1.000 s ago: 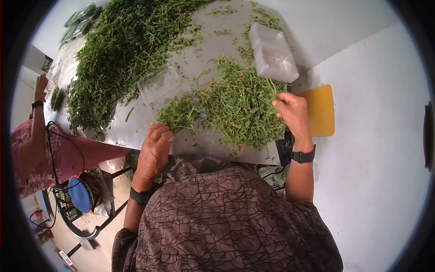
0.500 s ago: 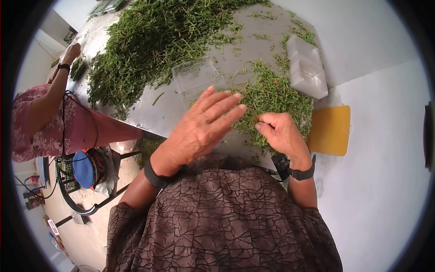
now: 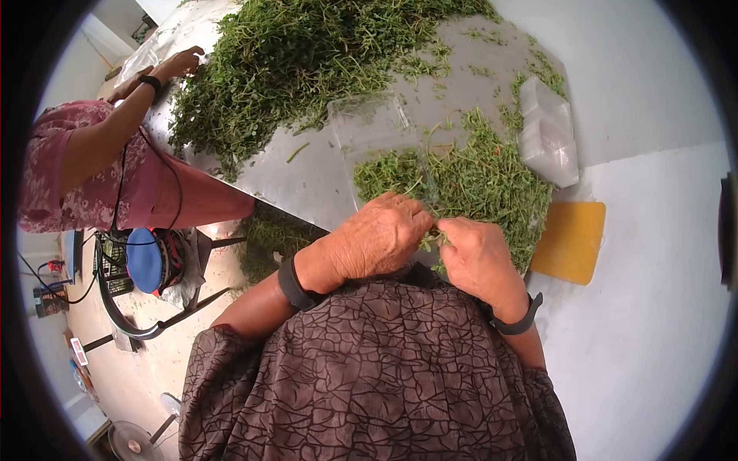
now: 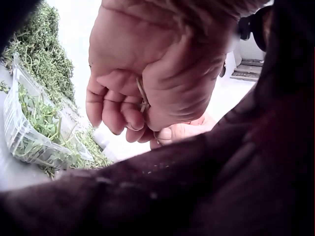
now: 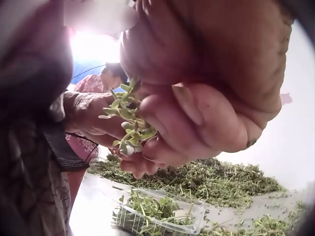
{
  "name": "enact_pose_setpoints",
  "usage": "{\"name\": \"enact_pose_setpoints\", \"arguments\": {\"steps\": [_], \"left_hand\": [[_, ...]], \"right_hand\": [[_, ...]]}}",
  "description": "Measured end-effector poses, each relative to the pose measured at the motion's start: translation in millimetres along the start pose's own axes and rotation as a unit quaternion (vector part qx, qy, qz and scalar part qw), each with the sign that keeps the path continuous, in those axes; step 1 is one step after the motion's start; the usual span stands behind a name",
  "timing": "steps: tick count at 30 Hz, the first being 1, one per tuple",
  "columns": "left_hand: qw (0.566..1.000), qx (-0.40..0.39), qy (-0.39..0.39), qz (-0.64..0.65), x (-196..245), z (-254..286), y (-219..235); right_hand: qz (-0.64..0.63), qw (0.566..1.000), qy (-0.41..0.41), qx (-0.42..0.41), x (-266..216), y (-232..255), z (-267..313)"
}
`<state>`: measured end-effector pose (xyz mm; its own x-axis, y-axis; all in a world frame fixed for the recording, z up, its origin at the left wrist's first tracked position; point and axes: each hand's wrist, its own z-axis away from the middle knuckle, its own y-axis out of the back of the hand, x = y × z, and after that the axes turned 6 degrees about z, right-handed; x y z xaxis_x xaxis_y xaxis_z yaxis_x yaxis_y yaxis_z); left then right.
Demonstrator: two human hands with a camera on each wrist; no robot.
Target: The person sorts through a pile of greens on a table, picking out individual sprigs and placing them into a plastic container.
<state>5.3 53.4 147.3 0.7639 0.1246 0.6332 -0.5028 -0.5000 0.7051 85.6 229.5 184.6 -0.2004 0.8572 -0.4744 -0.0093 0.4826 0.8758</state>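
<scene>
Close in front of the chest, my two hands meet at the fingertips. The right hand [image 3: 480, 261] grips a small bunch of leafy green sprigs [image 5: 127, 117], its leaves poking out beside the curled fingers. My left hand [image 3: 373, 240] has its fingers curled round a thin stem [image 4: 142, 91], which shows against the palm in the left wrist view. Just beyond the hands is a clear plastic container [image 5: 198, 223], partly filled with cut greens [image 3: 387, 174]. A loose pile of the same greens [image 3: 492, 180] spreads to its right at the table edge.
A large heap of greens [image 3: 300, 73] covers the table's far left. White plastic trays [image 3: 547, 134] stand at the right by the wall, above a yellow board [image 3: 573, 242]. At left, another person [image 3: 96, 157] works; a blue round seat [image 3: 144, 260] is below.
My right hand came from the pile toward the chest with sprigs. The left hand rose, swung right with fingers spread, then curled at the right fingertips. The head view shifted left.
</scene>
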Motion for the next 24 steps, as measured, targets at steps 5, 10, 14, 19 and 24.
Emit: {"name": "enact_pose_setpoints", "arguments": {"steps": [5,10,14,19,24], "left_hand": [[0.995,-0.048,0.042,0.072,0.3,5.2,0.7],[0.992,-0.003,0.012,0.125,0.0,3.2,12.3],[0.982,0.081,-0.018,0.172,0.4,-2.0,24.4],[0.962,0.155,-0.081,0.209,-11.2,-0.1,30.1],[0.950,0.183,-0.088,0.239,0.2,-2.8,48.0]], "right_hand": [[0.093,0.992,0.071,-0.048,-10.5,0.9,-1.6],[0.085,0.991,0.104,0.009,-15.6,2.1,-10.3],[-0.077,0.984,0.085,0.134,-14.2,-2.1,-20.0],[-0.278,0.951,-0.007,0.131,-26.8,4.7,-36.5],[-0.355,0.922,-0.107,0.112,-6.2,-1.3,-57.1]]}}
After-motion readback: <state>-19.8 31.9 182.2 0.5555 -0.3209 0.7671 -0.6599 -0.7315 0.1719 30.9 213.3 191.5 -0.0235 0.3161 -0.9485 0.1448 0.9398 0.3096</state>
